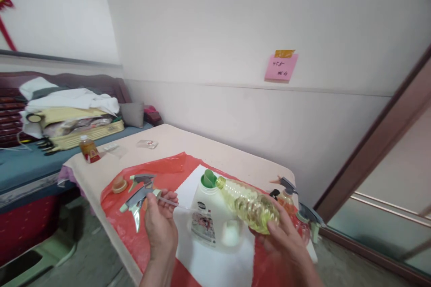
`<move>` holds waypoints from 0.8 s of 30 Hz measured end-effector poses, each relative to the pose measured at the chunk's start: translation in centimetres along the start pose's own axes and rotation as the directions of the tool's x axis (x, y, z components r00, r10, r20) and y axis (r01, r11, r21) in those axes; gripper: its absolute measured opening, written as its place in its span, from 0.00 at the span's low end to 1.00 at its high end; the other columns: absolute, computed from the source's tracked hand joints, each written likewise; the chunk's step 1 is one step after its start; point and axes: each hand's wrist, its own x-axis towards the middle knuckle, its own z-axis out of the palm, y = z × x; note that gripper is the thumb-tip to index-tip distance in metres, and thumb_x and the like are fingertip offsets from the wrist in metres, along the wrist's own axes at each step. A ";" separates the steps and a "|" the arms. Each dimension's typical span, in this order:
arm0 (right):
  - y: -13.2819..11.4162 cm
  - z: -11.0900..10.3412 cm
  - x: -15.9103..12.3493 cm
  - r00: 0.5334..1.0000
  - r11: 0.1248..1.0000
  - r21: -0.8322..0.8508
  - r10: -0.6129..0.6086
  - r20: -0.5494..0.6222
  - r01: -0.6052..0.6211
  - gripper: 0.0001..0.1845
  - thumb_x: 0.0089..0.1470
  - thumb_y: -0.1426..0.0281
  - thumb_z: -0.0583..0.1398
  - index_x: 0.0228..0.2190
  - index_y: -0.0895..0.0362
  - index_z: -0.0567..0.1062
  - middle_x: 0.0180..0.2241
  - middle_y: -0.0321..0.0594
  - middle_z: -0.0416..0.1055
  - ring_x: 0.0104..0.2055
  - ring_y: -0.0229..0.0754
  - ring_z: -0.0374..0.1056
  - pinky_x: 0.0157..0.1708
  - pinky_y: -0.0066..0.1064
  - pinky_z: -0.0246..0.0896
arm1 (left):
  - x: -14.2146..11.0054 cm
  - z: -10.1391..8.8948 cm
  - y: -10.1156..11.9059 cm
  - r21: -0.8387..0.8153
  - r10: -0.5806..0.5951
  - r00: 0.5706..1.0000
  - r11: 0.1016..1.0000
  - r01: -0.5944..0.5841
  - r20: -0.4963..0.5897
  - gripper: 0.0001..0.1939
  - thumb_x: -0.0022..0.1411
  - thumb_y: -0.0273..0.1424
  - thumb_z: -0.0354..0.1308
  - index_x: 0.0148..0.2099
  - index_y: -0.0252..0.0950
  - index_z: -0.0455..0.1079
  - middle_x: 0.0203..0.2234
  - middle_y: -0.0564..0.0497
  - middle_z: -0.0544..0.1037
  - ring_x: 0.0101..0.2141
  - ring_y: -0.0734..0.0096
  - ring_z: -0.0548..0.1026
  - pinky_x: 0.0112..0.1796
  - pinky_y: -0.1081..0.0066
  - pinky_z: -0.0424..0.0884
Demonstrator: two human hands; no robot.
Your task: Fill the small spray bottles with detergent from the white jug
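My left hand (161,219) is closed around a grey trigger sprayer head (139,197), whose thin clear dip tube points right towards the jug. My right hand (286,237) grips the base of a clear yellow-tinted bottle (247,202), tilted with its neck up and left. The bottle's uncapped neck is close beside the green spout (208,178) of a large white jug (217,228); whether they touch I cannot tell. The jug stands upright on a white sheet (193,267). Beyond my left hand lies another trigger sprayer head (143,178).
A red plastic sheet (161,166) covers part of the table (235,161). Spray bottles (303,226) stand at the right edge. A round orange-brown lid (119,184), a drink bottle (89,149) and small clear packets (147,144) are on the left. A stool (40,255) stands below.
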 end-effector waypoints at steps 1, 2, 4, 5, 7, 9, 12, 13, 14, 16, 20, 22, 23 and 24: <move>-0.5 0.4 0.4 1.000 0.999 -0.028 -0.016 0.010 0.016 0.30 0.43 0.57 0.68 0.50 0.36 0.69 0.54 0.34 0.70 0.52 0.55 0.69 0.48 0.48 0.66 | 0.0 0.1 0.0 0.005 -0.007 1.000 1.000 0.007 0.006 0.21 0.61 0.50 0.55 0.35 0.34 0.70 0.25 0.49 0.77 0.27 0.71 0.74 0.32 0.71 0.69; -1.0 0.7 0.8 0.999 0.998 -0.057 -0.036 0.020 0.037 0.31 0.44 0.58 0.68 0.51 0.37 0.69 0.55 0.35 0.69 0.52 0.53 0.70 0.49 0.48 0.66 | 0.0 0.1 0.0 0.010 -0.015 1.000 1.000 0.015 0.009 0.22 0.61 0.50 0.55 0.35 0.34 0.71 0.25 0.49 0.77 0.27 0.71 0.74 0.32 0.71 0.69; -1.9 1.3 1.5 0.997 0.986 -0.142 -0.078 0.029 0.081 0.34 0.43 0.58 0.69 0.52 0.41 0.68 0.57 0.38 0.68 0.51 0.50 0.70 0.50 0.46 0.65 | -0.1 0.2 0.0 0.015 -0.021 1.000 1.000 0.021 0.013 0.22 0.61 0.50 0.56 0.35 0.34 0.71 0.25 0.49 0.77 0.27 0.71 0.74 0.32 0.71 0.69; -2.4 1.6 1.8 0.995 0.974 -0.205 -0.098 0.027 0.101 0.35 0.42 0.58 0.70 0.53 0.43 0.69 0.57 0.40 0.68 0.52 0.50 0.70 0.49 0.44 0.66 | -0.2 0.2 0.1 0.018 -0.021 1.000 1.000 0.020 0.020 0.22 0.61 0.50 0.56 0.35 0.34 0.71 0.25 0.49 0.77 0.27 0.70 0.74 0.32 0.70 0.69; -3.5 1.9 2.3 0.991 0.928 -0.350 -0.131 0.015 0.128 0.37 0.40 0.56 0.70 0.53 0.46 0.70 0.57 0.44 0.68 0.54 0.53 0.69 0.48 0.43 0.67 | -0.3 0.3 0.2 0.028 -0.023 0.999 0.999 0.022 0.044 0.22 0.60 0.50 0.57 0.35 0.34 0.71 0.26 0.48 0.78 0.26 0.70 0.74 0.31 0.70 0.69; -4.6 2.1 2.7 0.988 0.869 -0.473 -0.157 0.013 0.144 0.39 0.38 0.55 0.71 0.53 0.47 0.70 0.54 0.46 0.70 0.55 0.56 0.68 0.47 0.44 0.68 | -0.5 0.3 0.2 0.032 -0.034 0.997 0.999 0.032 0.067 0.22 0.59 0.50 0.57 0.35 0.34 0.71 0.26 0.48 0.78 0.26 0.70 0.74 0.31 0.70 0.69; -6.2 2.7 3.1 0.984 0.821 -0.543 -0.166 0.068 0.176 0.38 0.37 0.55 0.72 0.51 0.48 0.70 0.50 0.46 0.73 0.51 0.55 0.71 0.46 0.44 0.69 | -0.6 0.4 0.2 0.040 -0.053 0.995 0.998 0.049 0.084 0.22 0.59 0.51 0.58 0.35 0.33 0.71 0.26 0.48 0.78 0.26 0.70 0.74 0.31 0.70 0.69; -6.7 2.9 3.3 0.982 0.814 -0.549 -0.163 0.101 0.191 0.36 0.38 0.55 0.71 0.49 0.49 0.69 0.49 0.46 0.74 0.50 0.54 0.71 0.45 0.43 0.69 | -0.6 0.3 0.2 0.044 -0.057 0.994 0.998 0.053 0.088 0.23 0.59 0.51 0.58 0.36 0.33 0.71 0.26 0.48 0.78 0.26 0.70 0.74 0.31 0.69 0.69; -7.2 3.3 3.5 0.978 0.804 -0.558 -0.158 0.135 0.206 0.35 0.38 0.55 0.71 0.47 0.49 0.68 0.49 0.45 0.74 0.48 0.53 0.72 0.44 0.42 0.69 | -0.6 0.3 0.1 0.048 -0.061 0.994 0.997 0.057 0.093 0.23 0.59 0.51 0.58 0.36 0.34 0.71 0.27 0.47 0.78 0.26 0.69 0.75 0.32 0.69 0.70; -8.2 4.1 3.9 0.971 0.755 -0.613 -0.143 0.193 0.233 0.33 0.39 0.55 0.71 0.45 0.50 0.68 0.47 0.45 0.74 0.46 0.52 0.73 0.43 0.43 0.69 | -0.6 0.3 0.1 0.050 -0.067 0.993 0.997 0.063 0.099 0.23 0.59 0.51 0.58 0.36 0.34 0.71 0.27 0.47 0.78 0.27 0.69 0.75 0.32 0.69 0.70; -10.0 5.9 4.6 0.948 0.566 -0.761 -0.163 0.273 0.316 0.31 0.42 0.54 0.69 0.46 0.50 0.68 0.44 0.44 0.75 0.46 0.53 0.71 0.45 0.46 0.67 | -0.5 0.4 0.3 0.037 -0.076 0.992 0.997 0.072 0.106 0.23 0.58 0.51 0.58 0.35 0.34 0.71 0.26 0.48 0.77 0.26 0.70 0.74 0.30 0.70 0.69; -10.6 7.0 4.9 0.929 0.472 -0.800 -0.186 0.321 0.371 0.30 0.43 0.55 0.68 0.48 0.49 0.69 0.44 0.42 0.74 0.47 0.52 0.70 0.47 0.47 0.66 | -0.5 0.5 0.4 0.027 -0.075 0.992 0.997 0.072 0.105 0.23 0.58 0.51 0.59 0.35 0.34 0.71 0.26 0.48 0.77 0.26 0.70 0.74 0.29 0.71 0.68; -10.9 7.6 5.0 0.920 0.428 -0.814 -0.189 0.344 0.392 0.30 0.44 0.55 0.67 0.48 0.49 0.69 0.43 0.41 0.73 0.47 0.52 0.69 0.47 0.47 0.65 | -0.5 0.4 0.5 0.023 -0.077 0.992 0.997 0.075 0.105 0.23 0.57 0.51 0.59 0.35 0.34 0.71 0.26 0.48 0.77 0.26 0.70 0.74 0.29 0.71 0.68; -11.2 8.2 5.1 0.913 0.388 -0.827 -0.189 0.360 0.407 0.29 0.45 0.55 0.66 0.49 0.48 0.69 0.42 0.40 0.73 0.46 0.51 0.69 0.46 0.46 0.65 | -0.4 0.4 0.5 0.021 -0.081 0.991 0.997 0.079 0.105 0.23 0.57 0.51 0.59 0.35 0.34 0.71 0.26 0.48 0.77 0.26 0.70 0.74 0.29 0.71 0.68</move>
